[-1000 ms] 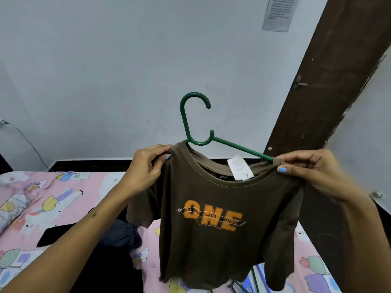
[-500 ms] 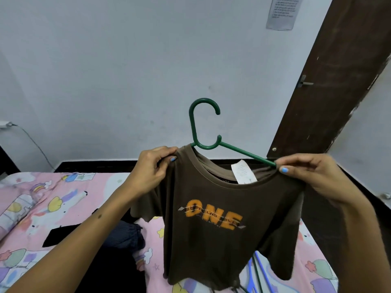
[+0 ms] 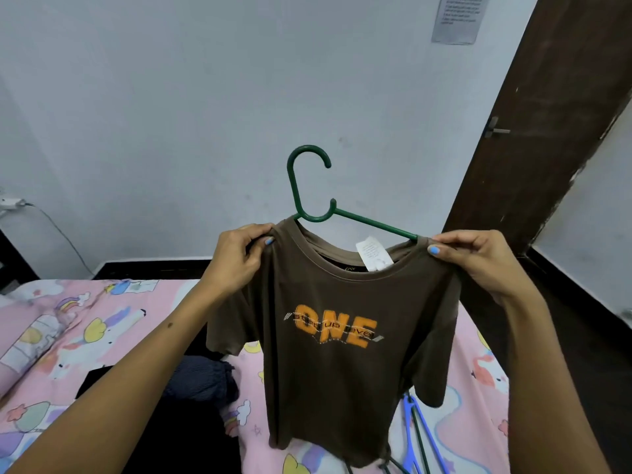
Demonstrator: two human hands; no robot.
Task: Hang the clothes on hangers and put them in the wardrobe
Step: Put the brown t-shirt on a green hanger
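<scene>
A brown T-shirt [image 3: 328, 364] with an orange "ONE" print hangs in the air over the bed. A green hanger [image 3: 307, 186] is inside it; its hook and part of its right arm stick out of the neck. My left hand [image 3: 236, 265] pinches the shirt's left shoulder. My right hand [image 3: 478, 261] pinches the right shoulder, at the point where the hanger arm goes under the cloth. A white label [image 3: 373, 257] shows inside the collar. The rest of the hanger is hidden by the shirt.
Below lies a bed with a pink cartoon-print sheet [image 3: 68, 330], with dark clothes [image 3: 201, 378] on it and blue and green hangers [image 3: 419, 436] at the lower right. A dark wooden door [image 3: 547, 131] stands to the right. A white wall is ahead.
My view has shifted slightly. Both hands keep their grip on the shoulders, and the shirt sits a little more squarely on the hanger.
</scene>
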